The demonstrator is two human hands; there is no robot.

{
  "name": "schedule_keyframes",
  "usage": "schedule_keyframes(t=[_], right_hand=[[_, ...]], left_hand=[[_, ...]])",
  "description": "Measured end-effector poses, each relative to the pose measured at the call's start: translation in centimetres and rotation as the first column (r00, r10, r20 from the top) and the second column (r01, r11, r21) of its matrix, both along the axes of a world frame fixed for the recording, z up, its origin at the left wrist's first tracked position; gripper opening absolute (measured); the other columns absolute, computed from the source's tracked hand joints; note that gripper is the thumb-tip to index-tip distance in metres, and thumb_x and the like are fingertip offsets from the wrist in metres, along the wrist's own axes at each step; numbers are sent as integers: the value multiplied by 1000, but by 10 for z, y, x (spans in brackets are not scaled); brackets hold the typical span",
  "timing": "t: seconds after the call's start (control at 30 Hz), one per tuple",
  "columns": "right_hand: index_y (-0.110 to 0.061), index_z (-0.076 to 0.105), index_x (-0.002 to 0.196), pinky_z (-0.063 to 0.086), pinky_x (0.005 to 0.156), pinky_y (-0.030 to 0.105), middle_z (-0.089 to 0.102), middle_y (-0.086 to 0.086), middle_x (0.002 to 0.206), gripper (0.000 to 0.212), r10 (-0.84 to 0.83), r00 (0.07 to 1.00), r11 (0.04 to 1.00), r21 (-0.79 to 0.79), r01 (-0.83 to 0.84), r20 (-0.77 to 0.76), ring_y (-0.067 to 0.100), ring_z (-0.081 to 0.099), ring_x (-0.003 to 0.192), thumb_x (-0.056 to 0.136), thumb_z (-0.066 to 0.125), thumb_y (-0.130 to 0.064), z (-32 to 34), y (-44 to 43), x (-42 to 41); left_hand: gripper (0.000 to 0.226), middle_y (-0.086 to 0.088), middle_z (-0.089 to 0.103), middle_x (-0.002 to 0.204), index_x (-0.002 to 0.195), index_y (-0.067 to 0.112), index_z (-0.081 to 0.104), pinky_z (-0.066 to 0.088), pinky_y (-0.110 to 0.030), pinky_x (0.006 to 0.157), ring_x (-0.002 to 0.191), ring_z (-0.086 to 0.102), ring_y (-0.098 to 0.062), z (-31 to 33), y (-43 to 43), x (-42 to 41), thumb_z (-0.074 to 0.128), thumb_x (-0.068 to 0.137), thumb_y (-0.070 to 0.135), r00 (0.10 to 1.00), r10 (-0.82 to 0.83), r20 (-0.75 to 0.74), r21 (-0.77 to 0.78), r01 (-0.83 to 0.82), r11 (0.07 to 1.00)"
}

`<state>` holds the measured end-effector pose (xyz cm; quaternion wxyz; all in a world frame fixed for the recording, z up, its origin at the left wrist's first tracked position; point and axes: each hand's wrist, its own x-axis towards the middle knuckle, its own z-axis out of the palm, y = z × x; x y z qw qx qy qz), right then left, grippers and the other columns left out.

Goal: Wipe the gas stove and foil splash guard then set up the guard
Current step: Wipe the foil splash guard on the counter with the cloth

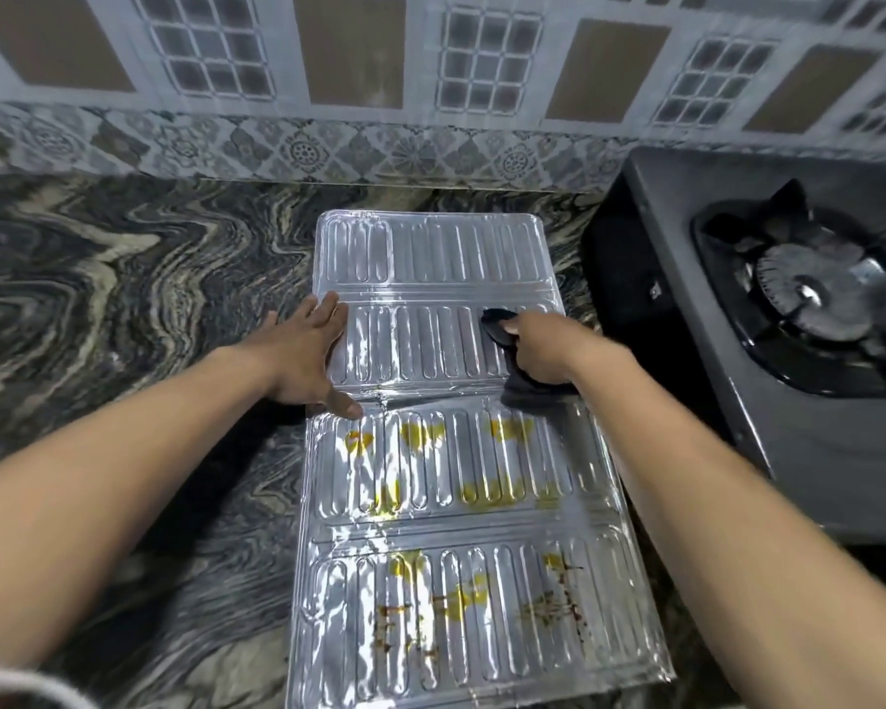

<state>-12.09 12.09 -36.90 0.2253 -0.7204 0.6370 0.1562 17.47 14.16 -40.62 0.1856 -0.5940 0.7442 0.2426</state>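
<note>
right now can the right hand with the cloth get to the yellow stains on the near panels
Probably yes: the right hand holds the dark cloth just beyond the yellow stains, and nothing lies between them on the foil guard.

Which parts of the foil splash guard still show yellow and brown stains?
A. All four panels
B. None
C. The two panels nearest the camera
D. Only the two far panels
C: the stains sit on the near two panels of the foil splash guard; the far two look clean.
</note>
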Motion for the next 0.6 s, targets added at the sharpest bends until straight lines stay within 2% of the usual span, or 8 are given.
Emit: schedule_keyframes(t=[0.03,0.1,0.17,0.27,0.33,0.4,0.5,0.6], right_hand=[[-12,43,144,41,107,44,45,17,145,55,-36,998,999,-28,38,45,37,44,131,90,41,0,-9,17,-3],[-12,25,153,20,118,51,23,17,159,68,-72,990,990,-115,87,125,37,17,147,89,47,-2,-31,58,-3],[-15,15,156,2,121,53,10,14,164,70,-43,992,967,-245,72,122,33,0,151,91,40,-23,-56,88,-1],[-18,17,156,-4,121,52,12,13,163,83,-13,997,933,-359,40,77,31,-1,151,78,3,-45,-75,102,0],[-18,16,156,-5,121,51,12,13,163,89,5,996,926,-377,28,88,30,-1,152,74,-2,-47,-80,99,-4],[-19,16,156,-5,121,51,12,13,164,84,-4,995,922,-386,43,102,29,-2,152,78,5,-46,-80,97,-4],[-17,15,156,-3,120,55,9,14,164,68,-57,992,919,-383,95,111,31,-2,151,92,36,-27,-77,99,3],[-17,13,156,-3,119,57,6,14,164,79,-36,991,913,-399,83,125,33,-2,151,88,52,-12,-69,106,22]], left_hand=[[147,8,-29,158,154,22,-17,1,-55,121,149,-20,-17,0,0,0,68,51,84,1000,-2,2,-1,2,1000],[147,7,-28,159,154,22,-16,1,-56,120,149,-20,-17,0,0,0,68,51,84,1000,4,8,-7,-4,1000],[147,7,-27,160,154,22,-15,2,-56,120,149,-20,-17,-1,0,1,69,51,84,1000,8,15,-14,-8,1000],[146,5,-25,161,155,20,-15,3,-56,120,149,-19,-19,2,-1,-1,69,53,82,1000,-18,18,3,17,1000],[146,1,-21,163,156,19,-11,6,-53,121,151,-15,-22,8,-6,0,69,51,82,999,-33,11,18,33,999],[144,-2,-16,164,157,22,-4,10,-48,122,152,-7,-24,10,-15,7,71,49,81,999,-41,12,15,41,999],[142,-1,-17,164,156,31,-4,10,-53,121,152,-7,-24,5,-16,17,73,48,81,996,-69,63,-15,70,997],[138,2,-18,164,156,33,-6,5,-57,119,151,-13,-23,0,-15,18,74,52,77,996,-69,52,-21,71,997]])
